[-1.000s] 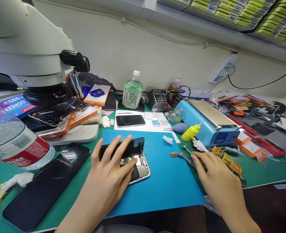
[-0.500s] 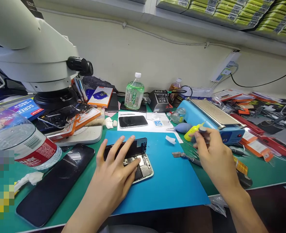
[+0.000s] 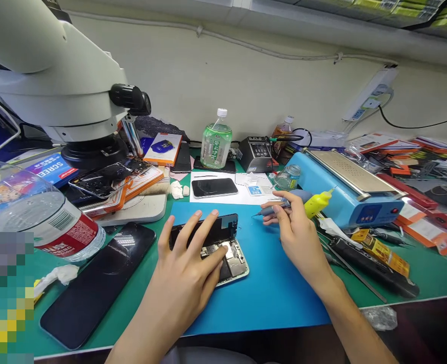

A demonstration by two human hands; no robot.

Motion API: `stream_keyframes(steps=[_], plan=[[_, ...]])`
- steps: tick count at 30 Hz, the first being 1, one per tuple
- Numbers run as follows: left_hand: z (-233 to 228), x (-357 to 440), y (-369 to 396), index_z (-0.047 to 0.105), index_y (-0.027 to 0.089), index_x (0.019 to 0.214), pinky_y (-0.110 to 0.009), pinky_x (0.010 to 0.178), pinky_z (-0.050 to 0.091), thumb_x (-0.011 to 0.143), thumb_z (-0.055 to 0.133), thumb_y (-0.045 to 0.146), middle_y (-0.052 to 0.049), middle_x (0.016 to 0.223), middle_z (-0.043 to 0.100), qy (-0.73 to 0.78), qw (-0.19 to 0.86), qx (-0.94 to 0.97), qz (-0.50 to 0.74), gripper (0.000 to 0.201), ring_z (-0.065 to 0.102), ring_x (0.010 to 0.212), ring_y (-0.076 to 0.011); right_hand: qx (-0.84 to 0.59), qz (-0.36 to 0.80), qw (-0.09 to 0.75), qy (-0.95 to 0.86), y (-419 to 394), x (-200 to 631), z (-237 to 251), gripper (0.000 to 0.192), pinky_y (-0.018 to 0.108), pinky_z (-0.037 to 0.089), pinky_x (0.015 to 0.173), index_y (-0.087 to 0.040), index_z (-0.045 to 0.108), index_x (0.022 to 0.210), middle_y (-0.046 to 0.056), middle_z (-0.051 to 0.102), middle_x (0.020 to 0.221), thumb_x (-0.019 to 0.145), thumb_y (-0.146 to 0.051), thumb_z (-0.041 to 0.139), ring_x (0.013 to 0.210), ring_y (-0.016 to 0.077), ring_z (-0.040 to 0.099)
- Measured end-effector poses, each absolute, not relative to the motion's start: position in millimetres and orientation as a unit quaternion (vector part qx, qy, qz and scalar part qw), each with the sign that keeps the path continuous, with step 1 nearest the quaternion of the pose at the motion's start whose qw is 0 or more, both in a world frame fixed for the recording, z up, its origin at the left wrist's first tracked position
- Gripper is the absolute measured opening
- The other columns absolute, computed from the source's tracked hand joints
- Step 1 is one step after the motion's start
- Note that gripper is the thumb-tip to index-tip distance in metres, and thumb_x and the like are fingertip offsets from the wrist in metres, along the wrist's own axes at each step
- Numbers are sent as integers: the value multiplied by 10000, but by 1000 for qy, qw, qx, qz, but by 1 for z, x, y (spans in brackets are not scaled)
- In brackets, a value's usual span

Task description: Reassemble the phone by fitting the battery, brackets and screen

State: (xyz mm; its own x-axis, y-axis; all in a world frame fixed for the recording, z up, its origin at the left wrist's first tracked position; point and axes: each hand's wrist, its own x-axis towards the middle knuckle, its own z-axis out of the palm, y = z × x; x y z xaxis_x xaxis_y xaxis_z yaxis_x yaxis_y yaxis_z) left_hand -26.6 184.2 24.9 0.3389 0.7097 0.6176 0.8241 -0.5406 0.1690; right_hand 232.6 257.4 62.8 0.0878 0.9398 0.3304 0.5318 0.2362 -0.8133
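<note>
- Since the earlier frames the right hand [image 3: 297, 230] has left the tools at the right edge of the mat, has lifted a thin screwdriver [image 3: 274, 208] and has carried it to the left, toward the phone; the left hand has stayed where it was.
- Biggest thing in view, the microscope [image 3: 52, 76] stands at the far left of the counter [image 3: 416, 275], well apart from both hands.
- A blue mat [image 3: 268, 288] lies in the middle of the counter and carries the work.
- A blue heating machine [image 3: 344, 189] stands behind and to the right of the right hand, with a small yellow bottle [image 3: 317, 202] just beside the fingers.
- A large dark phone [image 3: 94, 283] lies flat to the left of the mat, near the left forearm.
- On the mat lies the opened phone [image 3: 231, 255], its long axis running from near-right to far-left, its screen part folded up at the far side.
- The left hand [image 3: 187, 275] is spread wide and flat on the opened phone, pressing it down; it holds nothing.
- The right hand is closed around the screwdriver, pinched between thumb and fingers.
- The screwdriver lies almost level, its tip pointing left at the phone's far right corner; the phone lies to the left of this tip and a little nearer to the person, near but not touching.
- Between tip and phone only bare mat shows; the left fingers cover the middle of the phone, the right end is free.
</note>
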Motion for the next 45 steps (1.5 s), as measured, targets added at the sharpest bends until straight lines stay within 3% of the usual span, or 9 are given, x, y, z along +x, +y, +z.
stream_keyframes(steps=[5, 8, 11, 18, 45], plan=[[25, -27, 185, 804, 371, 1226, -621, 1386, 51, 1073, 693, 432, -35, 1804, 400, -471, 83, -813, -333, 199, 376, 1663, -328, -562, 284, 507, -588, 244, 229, 80, 656, 396, 695, 833, -230, 477, 1548, 110, 795, 1184, 1028, -579, 672, 882, 221, 791], [26, -27, 185, 804, 370, 1219, -617, 1387, 52, 1080, 684, 408, -32, 1804, 400, -476, 85, -813, -325, 188, 376, 1663, -321, -524, 386, 551, -523, 227, 212, 84, 775, 328, 647, 599, -273, 453, 1580, 56, 789, 1047, 944, -537, 807, 709, 195, 738], [27, -27, 185, 796, 386, 1242, -616, 1386, 52, 1083, 681, 419, -24, 1804, 400, -482, 82, -812, -320, 199, 378, 1662, -314, -482, 448, 573, -489, 211, 187, 74, 675, 277, 565, 478, -294, 490, 1502, 11, 754, 921, 954, -535, 804, 609, 167, 678], [27, -28, 185, 784, 399, 1296, -602, 1396, 38, 1084, 678, 439, -21, 1801, 405, -483, 86, -813, -313, 240, 360, 1672, -302, -490, 490, 534, -485, 197, 162, 52, 630, 283, 623, 573, -304, 510, 1450, 18, 785, 983, 952, -544, 813, 615, 144, 688], [31, -29, 184, 784, 374, 1268, -649, 1386, 50, 1099, 648, 391, -44, 1804, 400, -488, 80, -821, -284, 217, 327, 1687, -317, -498, 448, 554, -494, 199, 163, 48, 588, 296, 668, 601, -313, 512, 1433, 23, 795, 1002, 964, -512, 807, 643, 155, 727]])
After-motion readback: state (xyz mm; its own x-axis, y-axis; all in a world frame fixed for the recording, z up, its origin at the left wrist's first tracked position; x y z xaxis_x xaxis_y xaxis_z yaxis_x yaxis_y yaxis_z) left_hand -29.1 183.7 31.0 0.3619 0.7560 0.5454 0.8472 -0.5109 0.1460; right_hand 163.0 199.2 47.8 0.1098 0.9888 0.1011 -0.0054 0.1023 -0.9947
